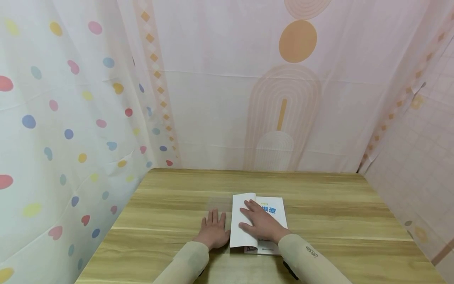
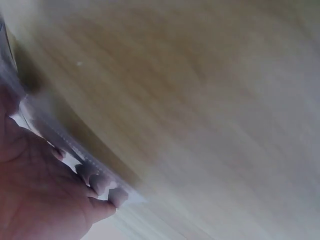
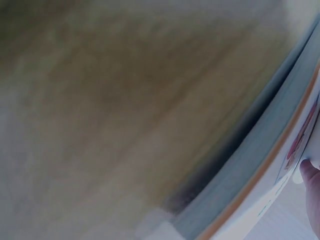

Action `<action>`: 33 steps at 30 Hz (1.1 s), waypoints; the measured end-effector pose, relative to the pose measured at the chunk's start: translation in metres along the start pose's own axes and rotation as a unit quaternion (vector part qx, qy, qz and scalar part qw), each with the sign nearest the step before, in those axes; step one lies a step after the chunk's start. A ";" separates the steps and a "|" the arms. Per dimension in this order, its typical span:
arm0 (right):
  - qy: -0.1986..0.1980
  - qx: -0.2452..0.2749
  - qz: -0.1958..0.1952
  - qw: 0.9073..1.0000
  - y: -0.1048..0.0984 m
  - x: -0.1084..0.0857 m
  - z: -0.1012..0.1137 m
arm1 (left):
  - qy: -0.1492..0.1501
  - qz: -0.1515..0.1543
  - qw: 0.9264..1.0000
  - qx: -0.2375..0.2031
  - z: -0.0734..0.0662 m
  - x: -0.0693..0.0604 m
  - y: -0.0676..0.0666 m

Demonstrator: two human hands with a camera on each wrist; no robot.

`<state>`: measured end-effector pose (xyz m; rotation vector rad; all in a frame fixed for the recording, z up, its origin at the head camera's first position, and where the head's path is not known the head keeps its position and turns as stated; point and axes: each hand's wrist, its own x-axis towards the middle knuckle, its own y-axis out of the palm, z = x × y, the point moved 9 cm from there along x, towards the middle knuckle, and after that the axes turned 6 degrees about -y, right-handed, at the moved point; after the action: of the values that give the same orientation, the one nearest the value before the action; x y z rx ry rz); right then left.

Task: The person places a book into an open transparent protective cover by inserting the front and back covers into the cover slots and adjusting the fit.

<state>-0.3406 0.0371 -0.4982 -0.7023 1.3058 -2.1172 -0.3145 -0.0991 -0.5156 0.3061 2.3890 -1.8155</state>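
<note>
Table top [image 1: 170, 205]: wood-grained. A white book [image 1: 278, 216] with blue printed characters lay flat right of the table's centre line, its near edge toward the person. A plain white leaf [image 1: 237, 213] was folded over the book's left portion, its lower edge bowed. Part of the book's printed face showed to the right of the leaf.

Right hand [image 1: 263, 223]: palm down on the leaf and book, fingers extended and slightly spread, pressing or resting; the force could not be told. In the right wrist view, the page block stood in profile with an orange line along its cover edge, and a digit showed at the frame's right edge.

Left hand [image 1: 213, 233]: palm down just left of the book, fingers straight and pointing away from the person. It lay on a clear sheet [image 1: 219, 202], faint in the head view; the left wrist view showed the sheet's edge running past the fingertips. The thumb was close to the leaf; contact could not be told.

Both forearms wore pale sleeves [image 1: 189, 261]. Behind the table hung a pale patterned curtain [image 1: 213, 106]; a dotted one [image 1: 67, 106] hung at left.
</note>
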 end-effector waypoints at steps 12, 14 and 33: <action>-0.009 0.000 0.000 1.000 0.001 0.000 0.002 | 0.006 -0.017 0.999 -0.035 -0.001 0.001 -0.007; -0.011 -0.001 0.002 1.000 0.001 0.001 0.002 | 0.004 -0.025 0.998 -0.049 0.000 0.002 -0.007; -0.003 -0.013 0.025 1.000 0.004 0.005 0.007 | 0.016 -0.050 0.997 -0.064 0.002 0.005 -0.011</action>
<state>-0.3388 0.0273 -0.4984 -0.6777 1.3365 -2.0605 -0.3225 -0.1036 -0.5066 0.2080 2.5723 -1.6970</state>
